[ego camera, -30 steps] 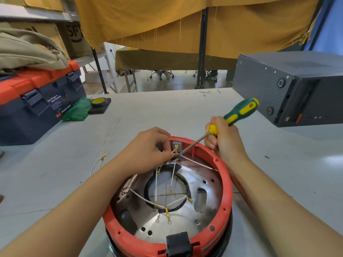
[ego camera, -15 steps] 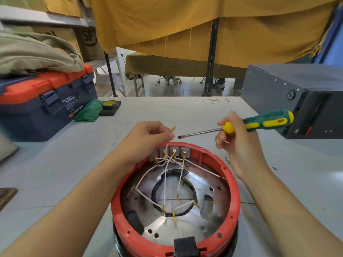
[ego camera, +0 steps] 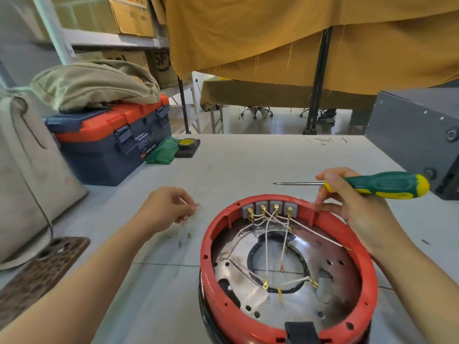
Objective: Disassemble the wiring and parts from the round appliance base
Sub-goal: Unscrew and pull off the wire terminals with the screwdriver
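The grey table (ego camera: 260, 165) carried everything in front of me. On its left stood a dark blue toolbox with an orange lid (ego camera: 109, 142), and a beige cloth bag (ego camera: 27, 175) sat nearer, at the left edge. Beside the toolbox lay a crumpled green cloth (ego camera: 161, 151) and a small black block with a yellow disc on top (ego camera: 187, 146) — the two touching. A brown perforated mat (ego camera: 42, 276) lay at the near left. A dark grey metal case (ego camera: 419, 135) stood at the far right, and the round red appliance base (ego camera: 285, 274) sat close to me — right of centre.
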Tool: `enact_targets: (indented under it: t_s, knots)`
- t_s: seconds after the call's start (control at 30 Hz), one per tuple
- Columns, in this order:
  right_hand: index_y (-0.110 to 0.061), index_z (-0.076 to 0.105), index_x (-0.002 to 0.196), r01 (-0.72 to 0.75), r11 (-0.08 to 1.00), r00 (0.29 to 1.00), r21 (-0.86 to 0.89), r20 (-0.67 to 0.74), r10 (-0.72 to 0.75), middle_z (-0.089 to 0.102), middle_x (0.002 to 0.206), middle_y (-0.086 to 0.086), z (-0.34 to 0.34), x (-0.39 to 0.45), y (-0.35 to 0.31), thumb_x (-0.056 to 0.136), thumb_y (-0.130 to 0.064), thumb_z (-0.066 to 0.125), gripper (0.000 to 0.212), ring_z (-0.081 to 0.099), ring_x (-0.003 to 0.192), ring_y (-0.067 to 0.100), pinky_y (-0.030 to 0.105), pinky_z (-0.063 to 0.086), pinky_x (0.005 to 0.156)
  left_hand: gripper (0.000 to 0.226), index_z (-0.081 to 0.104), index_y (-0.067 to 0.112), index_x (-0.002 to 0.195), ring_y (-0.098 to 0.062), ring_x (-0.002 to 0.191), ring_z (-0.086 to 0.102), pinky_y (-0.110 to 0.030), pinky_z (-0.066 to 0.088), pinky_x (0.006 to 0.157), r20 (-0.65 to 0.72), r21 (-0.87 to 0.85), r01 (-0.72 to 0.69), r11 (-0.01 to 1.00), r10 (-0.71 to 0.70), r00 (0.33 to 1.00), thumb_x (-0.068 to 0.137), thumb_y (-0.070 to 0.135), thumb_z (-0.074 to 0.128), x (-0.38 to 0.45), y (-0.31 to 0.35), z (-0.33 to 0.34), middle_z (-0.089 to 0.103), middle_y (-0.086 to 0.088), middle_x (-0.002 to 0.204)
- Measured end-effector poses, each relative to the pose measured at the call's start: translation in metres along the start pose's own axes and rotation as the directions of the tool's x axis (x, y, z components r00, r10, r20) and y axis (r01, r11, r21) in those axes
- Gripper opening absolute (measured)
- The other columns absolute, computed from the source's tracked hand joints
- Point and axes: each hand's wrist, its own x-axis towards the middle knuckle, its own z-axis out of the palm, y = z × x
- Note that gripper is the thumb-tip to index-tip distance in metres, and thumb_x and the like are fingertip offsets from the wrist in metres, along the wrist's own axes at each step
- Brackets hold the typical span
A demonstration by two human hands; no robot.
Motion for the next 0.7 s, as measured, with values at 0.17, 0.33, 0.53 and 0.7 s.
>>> enact_targets:
  t_s: [0.17, 0.33, 0.53, 0.7]
  knots:
    - [-0.013, 0.064, 0.088, -0.002, 1.0, 1.0, 0.01, 0.005, 0.002, 0.059, 0.065, 0.005, -0.002, 0.0, 0.003, 0.094, -0.02, 0.052, 0.015, 0.061, 0.064, 0.017, 0.026, 0.057, 0.067, 0.01, 0.074, 0.018, 0.076, -0.013, 0.07, 0.066, -0.022, 0.053, 0.068, 0.004, 0.083, 0.032, 0.996, -0.032, 0.999, 0.08, 0.01, 0.07, 0.001, -0.018, -0.001, 0.072, 0.0, 0.074]
    - [-0.016, 0.067, 0.085, 0.013, 1.0, 1.0, 0.0, 0.014, -0.013, 0.06, 0.067, 0.006, -0.003, 0.001, 0.005, 0.093, -0.023, 0.054, 0.017, 0.062, 0.066, 0.018, 0.033, 0.058, 0.072, 0.01, 0.073, 0.022, 0.077, -0.005, 0.079, 0.064, -0.016, 0.048, 0.069, -0.032, 0.124, 0.028, 0.992, -0.024, 0.999, 0.078, 0.012, 0.072, 0.003, -0.021, -0.002, 0.072, 0.006, 0.077]
    - [-0.022, 0.069, 0.083, 0.025, 1.0, 0.999, 0.001, 0.028, -0.025, 0.06, 0.067, 0.005, -0.004, 0.002, 0.006, 0.092, -0.026, 0.055, 0.018, 0.062, 0.067, 0.018, 0.033, 0.059, 0.074, 0.011, 0.073, 0.018, 0.082, -0.009, 0.067, 0.065, -0.018, 0.052, 0.064, 0.008, 0.111, 0.048, 0.993, -0.049, 0.999, 0.077, 0.009, 0.073, 0.0, -0.025, -0.011, 0.072, 0.002, 0.074]
    - [-0.023, 0.069, 0.083, 0.028, 1.0, 0.999, 0.001, 0.037, -0.028, 0.06, 0.067, 0.004, -0.006, 0.002, 0.007, 0.094, -0.028, 0.054, 0.019, 0.062, 0.067, 0.017, 0.033, 0.058, 0.073, 0.015, 0.068, 0.017, 0.085, -0.011, 0.062, 0.066, -0.021, 0.054, 0.065, 0.035, 0.165, 0.052, 0.985, -0.059, 0.998, 0.074, 0.007, 0.074, -0.003, -0.026, -0.009, 0.072, -0.002, 0.072]
